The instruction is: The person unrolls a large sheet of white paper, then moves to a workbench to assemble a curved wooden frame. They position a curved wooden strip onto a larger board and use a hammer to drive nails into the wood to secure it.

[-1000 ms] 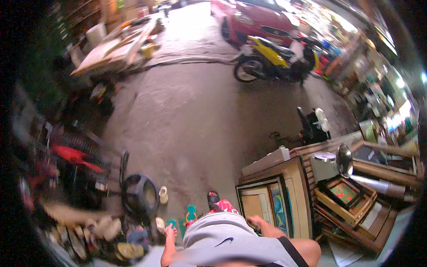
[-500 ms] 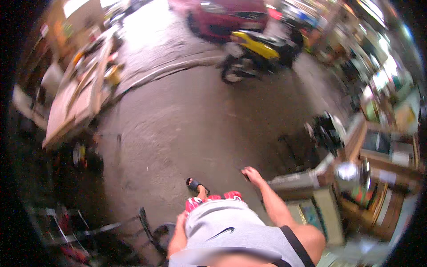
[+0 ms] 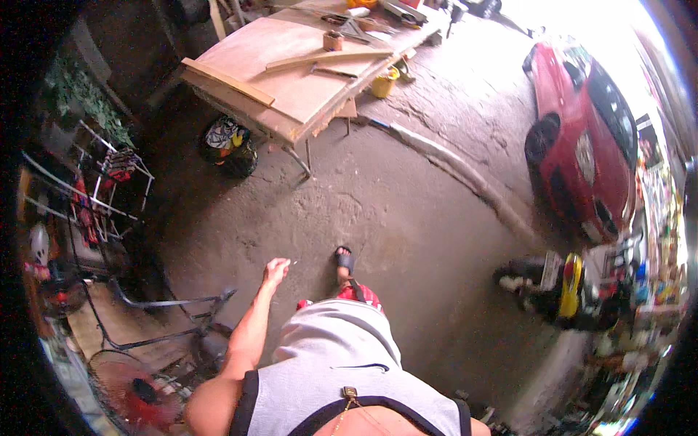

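My left hand point(image 3: 276, 270) is held out over the concrete floor, left of my red shorts point(image 3: 369, 296). Its fingers are curled together, and a tiny white bit shows at the fingertips, too small to name. My right hand does not show; only a part of that shoulder is at the lower edge. Ahead of me stands a wooden worktable point(image 3: 240, 45). On it are loose wood strips point(image 3: 323, 59), a brown roll point(image 3: 333, 41) and several tools toward the far end.
A yellow bucket point(image 3: 384, 82) is beside the table. A red car point(image 3: 582, 149) and a yellow-black motorcycle point(image 3: 571, 287) are at right. On the left are a black metal frame point(image 3: 163, 301), a red fan point(image 3: 142, 392) and a white rack point(image 3: 116, 182). A raised ridge point(image 3: 458, 168) crosses the floor.
My view has swung left, bringing the worktable ahead and the car and motorcycle to the right. My left hand has come forward from beside my shorts; my right hand has gone out of view.
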Available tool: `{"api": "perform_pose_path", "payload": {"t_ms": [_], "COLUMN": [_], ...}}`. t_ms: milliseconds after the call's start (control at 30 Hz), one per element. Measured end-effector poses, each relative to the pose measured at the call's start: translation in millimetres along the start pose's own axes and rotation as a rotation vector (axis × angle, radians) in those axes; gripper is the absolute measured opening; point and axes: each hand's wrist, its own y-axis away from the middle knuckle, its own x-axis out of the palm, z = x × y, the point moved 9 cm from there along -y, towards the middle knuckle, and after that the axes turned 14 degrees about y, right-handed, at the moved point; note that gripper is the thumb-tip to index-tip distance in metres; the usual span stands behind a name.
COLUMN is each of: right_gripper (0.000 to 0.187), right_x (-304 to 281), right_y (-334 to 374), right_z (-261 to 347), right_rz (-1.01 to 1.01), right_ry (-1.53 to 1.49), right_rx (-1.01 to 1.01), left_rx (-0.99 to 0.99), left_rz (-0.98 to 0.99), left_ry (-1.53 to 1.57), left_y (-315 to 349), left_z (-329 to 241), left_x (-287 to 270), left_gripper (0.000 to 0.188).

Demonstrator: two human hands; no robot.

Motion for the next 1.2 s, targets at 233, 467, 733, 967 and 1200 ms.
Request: {"api": "perform_pose_path", "payload": {"t_ms": [233,467,733,967,1200], "right_gripper": [0.023,0.051,0.053,0.059,0.059], "right_x": [-379.1,-579.1,-594.8,-684.8,-659.9], "right_y": [-56.8,62.9,53.0,3.2,-36.7], "right_z": [480.7,881.7,1079.0,1258.4,1296.9], "right_rz": [-0.539,-0.716,-0.483,-0.807,-1.083], "right_ry": [0.688,-0.112,0.593,0.716,0.886], "right_rx": [-0.567,-1.126,-1.089,-1.341,-1.472], "left_rx": [0.048,0.478,0.76,0.479,0.446], "left_rz": [-0.117,-0.325,-0.646,-0.324,-0.626], "left_ry": [0.066,0.271,-0.111,-0.347,-0.393], "left_y": [-79.2,-198.3,-282.5,-345.1,-389.1], "left_z": [-73.0,-245.7,-495.1,-569.4,-566.7], "left_x": [55.0,85.5,99.7,238.6,340.5], "left_gripper": [0.056,0.06,0.058,0.054,0.042]}}
